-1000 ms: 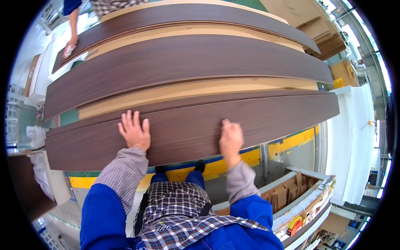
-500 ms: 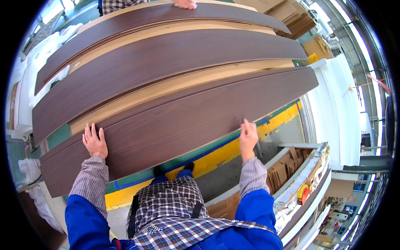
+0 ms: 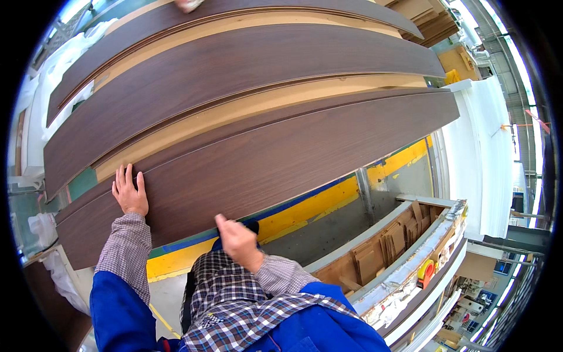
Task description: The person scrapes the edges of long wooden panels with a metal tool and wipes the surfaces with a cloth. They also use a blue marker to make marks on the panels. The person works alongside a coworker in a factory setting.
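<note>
A long dark brown wood-grain panel (image 3: 281, 158) lies nearest me across a wide work surface. My left hand (image 3: 130, 192) rests flat on it near its left end, fingers spread. My right hand (image 3: 236, 239) is at the panel's near edge, fingers curled loosely and holding nothing that I can see. Two more dark panels (image 3: 234, 64) lie further back, with pale tan boards (image 3: 264, 105) showing between them. My checked sleeves and blue vest fill the lower edge.
Another person's hand (image 3: 189, 4) touches the farthest panel at the top. A yellow floor stripe (image 3: 328, 199) runs under the panel's edge. A wooden bin (image 3: 381, 246) of cardboard pieces and a tape roll (image 3: 425, 270) stand at the right. White foam sheets (image 3: 481, 158) lie beyond.
My right hand has come off the panel's right part and moved left, toward my body. My left hand stays flat on the left end. The view has tilted closer to the panels.
</note>
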Demonstrator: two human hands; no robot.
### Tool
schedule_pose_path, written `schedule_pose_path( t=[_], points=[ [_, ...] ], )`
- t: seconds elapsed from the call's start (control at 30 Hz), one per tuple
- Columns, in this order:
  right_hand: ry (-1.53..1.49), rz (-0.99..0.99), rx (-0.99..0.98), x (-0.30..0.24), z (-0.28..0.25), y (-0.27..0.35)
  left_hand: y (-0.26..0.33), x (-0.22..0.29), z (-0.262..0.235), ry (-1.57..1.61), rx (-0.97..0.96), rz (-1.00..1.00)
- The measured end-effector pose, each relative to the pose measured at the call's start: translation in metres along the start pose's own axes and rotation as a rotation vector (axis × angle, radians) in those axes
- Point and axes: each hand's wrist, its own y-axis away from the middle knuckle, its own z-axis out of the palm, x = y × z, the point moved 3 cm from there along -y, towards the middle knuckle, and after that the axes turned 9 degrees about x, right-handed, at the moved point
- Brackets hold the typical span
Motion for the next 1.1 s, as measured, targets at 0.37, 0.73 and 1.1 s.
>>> schedule_pose_path(
  t=[0.37, 0.73, 1.1],
  points=[
    [0.527, 0.192, 0.263, 0.178, -0.159, -0.054, 0.004, 0.002, 0.000, 0.045, 0.001, -0.006],
    [0.394, -0.053, 0.053, -0.044, 0.021, 0.012, 0.009, 0.012, -0.008, 0.090, -0.042, -0.017],
    [0.447, -0.147, 0.052, -0.105, 0.055, 0.003, 0.002, -0.190, -0.027, 0.224, 0.058, 0.225]
  ],
)
